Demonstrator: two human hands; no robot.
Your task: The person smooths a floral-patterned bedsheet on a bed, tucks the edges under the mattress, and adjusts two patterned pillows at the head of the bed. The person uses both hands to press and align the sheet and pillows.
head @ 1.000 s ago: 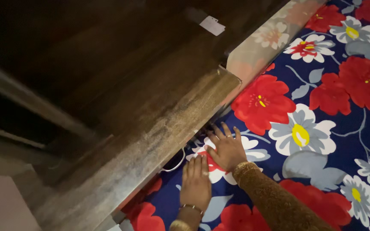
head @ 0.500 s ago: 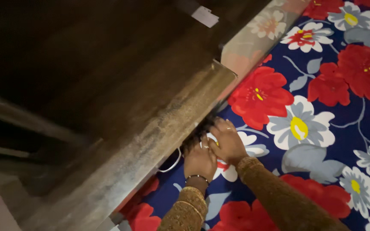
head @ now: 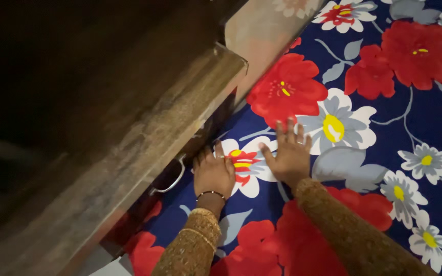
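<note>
Bedsheet (head: pixel 384 117), dark blue with big red and white flowers, is spread flat over the bed and fills the right and near part of the view; its left edge is met by a dark wooden bed frame (head: pixel 144 148) that runs from near left to far right. Both hands are laid palm-down on the sheet close to that edge. The left hand (head: pixel 213 174) is pressed flat just beside the frame, its fingers held fairly close together and pointing toward the dark gap under the wood; a thin dark bangle (head: pixel 211 193) is worn at the wrist. The right hand (head: pixel 290 156) is laid flat to the right of it, fingers spread wide over a white flower, with a ring faintly seen on one finger. Nothing is pinched or held by either hand. Brown patterned sleeves (head: pixel 333 230) cover both forearms.

Half a second ago the hands were bunched together at the very edge, fingers curled into the gap beside the frame as if the cloth were being pushed down there. Now they have been drawn apart and flattened, the right one moved away from the edge. By this it is judged that the tucking at this spot is finished and the cloth is being smoothed.

A thin white cord (head: pixel 172 180) is seen looping out of the gap, just left of the left hand. Beyond the frame, a pale flowered mattress side (head: pixel 262 36) is visible at the far end.
</note>
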